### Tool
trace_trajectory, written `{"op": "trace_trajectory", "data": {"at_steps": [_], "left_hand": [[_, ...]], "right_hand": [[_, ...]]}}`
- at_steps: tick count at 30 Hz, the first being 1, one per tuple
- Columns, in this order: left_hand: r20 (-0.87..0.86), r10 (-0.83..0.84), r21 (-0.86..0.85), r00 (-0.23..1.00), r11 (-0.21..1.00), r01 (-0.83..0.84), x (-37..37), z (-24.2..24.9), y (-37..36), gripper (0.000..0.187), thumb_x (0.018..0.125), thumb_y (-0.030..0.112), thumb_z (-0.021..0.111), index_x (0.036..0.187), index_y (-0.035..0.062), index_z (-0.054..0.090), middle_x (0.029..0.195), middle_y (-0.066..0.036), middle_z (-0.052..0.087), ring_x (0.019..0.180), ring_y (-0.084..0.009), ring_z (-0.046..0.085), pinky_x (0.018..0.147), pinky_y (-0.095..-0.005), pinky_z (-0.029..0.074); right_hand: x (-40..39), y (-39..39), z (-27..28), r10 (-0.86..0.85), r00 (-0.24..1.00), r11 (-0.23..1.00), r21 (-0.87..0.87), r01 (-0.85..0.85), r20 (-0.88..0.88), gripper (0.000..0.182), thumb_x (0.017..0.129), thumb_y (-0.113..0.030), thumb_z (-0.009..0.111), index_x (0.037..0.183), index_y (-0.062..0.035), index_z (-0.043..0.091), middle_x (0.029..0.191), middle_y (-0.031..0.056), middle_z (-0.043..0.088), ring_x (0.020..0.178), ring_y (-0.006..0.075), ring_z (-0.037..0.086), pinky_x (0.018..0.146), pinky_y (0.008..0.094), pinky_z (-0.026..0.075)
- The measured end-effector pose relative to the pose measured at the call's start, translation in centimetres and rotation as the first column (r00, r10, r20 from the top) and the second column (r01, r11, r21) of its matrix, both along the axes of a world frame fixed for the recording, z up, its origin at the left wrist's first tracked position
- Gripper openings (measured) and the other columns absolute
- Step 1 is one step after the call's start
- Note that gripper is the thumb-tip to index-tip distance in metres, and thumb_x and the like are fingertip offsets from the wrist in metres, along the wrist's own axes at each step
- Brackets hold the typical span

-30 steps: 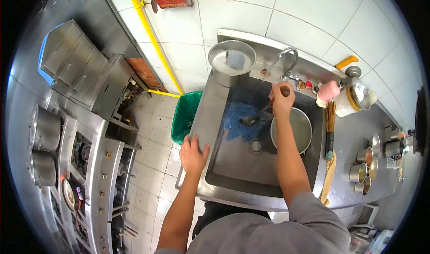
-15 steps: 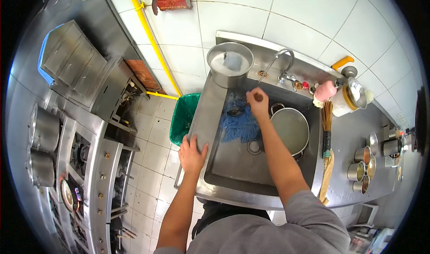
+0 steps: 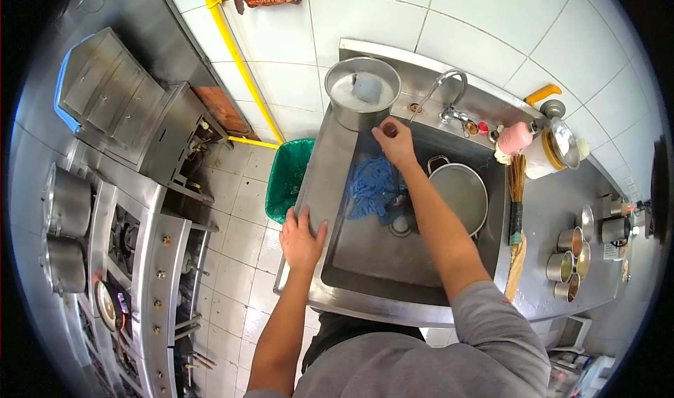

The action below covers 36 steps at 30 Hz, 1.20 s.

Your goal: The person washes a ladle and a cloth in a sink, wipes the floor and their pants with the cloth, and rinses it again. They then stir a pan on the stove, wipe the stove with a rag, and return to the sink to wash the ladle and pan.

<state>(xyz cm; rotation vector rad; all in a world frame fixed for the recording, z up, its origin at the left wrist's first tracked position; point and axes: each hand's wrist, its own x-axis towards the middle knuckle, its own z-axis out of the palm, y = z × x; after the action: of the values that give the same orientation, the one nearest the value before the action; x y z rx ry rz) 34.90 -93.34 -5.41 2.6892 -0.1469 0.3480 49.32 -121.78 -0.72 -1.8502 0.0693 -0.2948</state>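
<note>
Head view: ladle handle [image 3: 389, 128] sits gripped in the right hand [image 3: 397, 144], upper centre of frame, its shaft running down toward the blue cloth [image 3: 372, 186] in the sink [image 3: 372, 257]. Left hand [image 3: 302, 238] lies flat on the sink's left rim, well apart. Steel pot [image 3: 460, 198] sits just right.

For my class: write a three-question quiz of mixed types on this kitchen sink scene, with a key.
1. True or false: the left hand rests flat on the rim of the sink.
2. What lies in the basin beside the right hand? A) blue cloth B) a red towel C) a white plate
3. Fill in: the pot sits in the sink on the person's ____ side.

Key: 1 true; 2 A; 3 right.
</note>
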Motion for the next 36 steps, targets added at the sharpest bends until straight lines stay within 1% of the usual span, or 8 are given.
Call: {"op": "trace_trajectory", "data": {"at_steps": [5, 9, 13, 15, 22, 27, 33, 36], "left_hand": [[-0.018, 0.011, -0.017, 1.0, 1.0, -0.012, 0.3, 0.2, 0.0, 0.058, 0.078, 0.042, 0.07, 0.125, 0.0111, 0.055, 0.132, -0.02, 0.048, 0.115, -0.0355, 0.05, 0.093, -0.0475, 0.04], [-0.018, -0.003, -0.024, 1.0, 1.0, 0.003, -0.1, 0.0, 0.1, 0.059, 0.077, 0.042, 0.07, 0.125, 0.0113, 0.055, 0.133, -0.02, 0.047, 0.114, -0.0351, 0.05, 0.092, -0.0468, 0.04], [-0.016, 0.008, -0.023, 1.0, 1.0, -0.009, 0.0, 0.0, 0.1, 0.058, 0.078, 0.042, 0.07, 0.125, 0.0111, 0.055, 0.133, -0.02, 0.047, 0.114, -0.0349, 0.051, 0.092, -0.0464, 0.04], [-0.01, 0.003, -0.024, 1.0, 1.0, -0.003, 0.0, 0.1, 0.2, 0.058, 0.078, 0.042, 0.07, 0.125, 0.011, 0.055, 0.133, -0.02, 0.047, 0.114, -0.035, 0.05, 0.092, -0.0465, 0.04], [-0.029, 0.001, 0.007, 1.0, 1.0, -0.001, -0.1, -0.1, 0.3, 0.058, 0.08, 0.043, 0.068, 0.126, 0.0113, 0.054, 0.135, -0.019, 0.045, 0.115, -0.0337, 0.049, 0.092, -0.046, 0.04], [-0.014, -0.005, -0.039, 1.0, 0.999, 0.004, 0.3, 0.1, 0.2, 0.059, 0.078, 0.043, 0.069, 0.125, 0.0105, 0.055, 0.134, -0.021, 0.046, 0.116, -0.0367, 0.049, 0.093, -0.0472, 0.04], [-0.049, 0.0, -0.033, 0.999, 0.999, -0.001, -0.2, 0.0, 0.5, 0.059, 0.078, 0.043, 0.069, 0.125, 0.0105, 0.056, 0.134, -0.021, 0.046, 0.116, -0.0367, 0.049, 0.093, -0.0474, 0.04], [-0.043, -0.008, -0.039, 0.999, 0.999, 0.006, -0.1, 0.1, 0.0, 0.059, 0.078, 0.043, 0.069, 0.126, 0.0106, 0.055, 0.134, -0.021, 0.046, 0.116, -0.0365, 0.049, 0.094, -0.0475, 0.04]], "right_hand": [[-0.4, -1.0, 0.9, -0.29, 0.917, 0.949, 0.209, 0.237, 0.276, 0.019, 0.081, -0.007, 0.071, 0.073, -0.0024, 0.054, 0.064, -0.0025, 0.052, 0.058, 0.0043, 0.045, 0.053, 0.0229, 0.038], [-5.0, -1.5, 6.8, -0.24, 0.861, 0.938, 0.337, 0.085, 0.449, 0.018, 0.084, 0.001, 0.065, 0.073, -0.0039, 0.052, 0.063, 0.0, 0.053, 0.054, 0.0074, 0.05, 0.05, 0.0222, 0.04], [-7.8, 0.1, 5.7, -0.217, 0.898, 0.952, 0.287, 0.108, 0.383, 0.019, 0.083, 0.002, 0.065, 0.071, -0.0046, 0.052, 0.063, -0.0001, 0.053, 0.054, 0.0073, 0.05, 0.05, 0.0225, 0.04], [-6.6, 0.6, -1.8, -0.214, 0.953, 0.952, 0.262, 0.155, 0.214, 0.02, 0.082, -0.001, 0.068, 0.071, -0.0048, 0.051, 0.06, -0.0018, 0.051, 0.051, 0.0054, 0.047, 0.048, 0.0217, 0.037], [-4.4, 0.8, 3.9, -0.279, 0.917, 0.906, 0.395, 0.153, 0.286, 0.02, 0.084, -0.002, 0.066, 0.072, -0.0055, 0.051, 0.059, -0.0012, 0.05, 0.051, 0.0062, 0.048, 0.047, 0.0223, 0.038], [-4.6, 0.7, -1.6, -0.136, 0.953, 0.93, 0.368, 0.028, 0.271, 0.019, 0.085, -0.002, 0.065, 0.071, -0.0057, 0.052, 0.059, -0.0004, 0.051, 0.051, 0.0079, 0.049, 0.047, 0.0232, 0.039], [-8.0, 0.4, 4.3, -0.182, 0.978, 0.873, 0.475, 0.111, 0.105, 0.019, 0.085, -0.004, 0.063, 0.071, -0.0064, 0.05, 0.056, 0.0023, 0.05, 0.044, 0.0099, 0.045, 0.043, 0.0255, 0.036], [-7.0, 0.3, -1.6, -0.302, 0.953, 0.74, 0.623, 0.254, -0.031, 0.018, 0.084, -0.004, 0.063, 0.073, -0.0066, 0.05, 0.054, 0.0024, 0.048, 0.042, 0.0108, 0.044, 0.039, 0.026, 0.035]]}}
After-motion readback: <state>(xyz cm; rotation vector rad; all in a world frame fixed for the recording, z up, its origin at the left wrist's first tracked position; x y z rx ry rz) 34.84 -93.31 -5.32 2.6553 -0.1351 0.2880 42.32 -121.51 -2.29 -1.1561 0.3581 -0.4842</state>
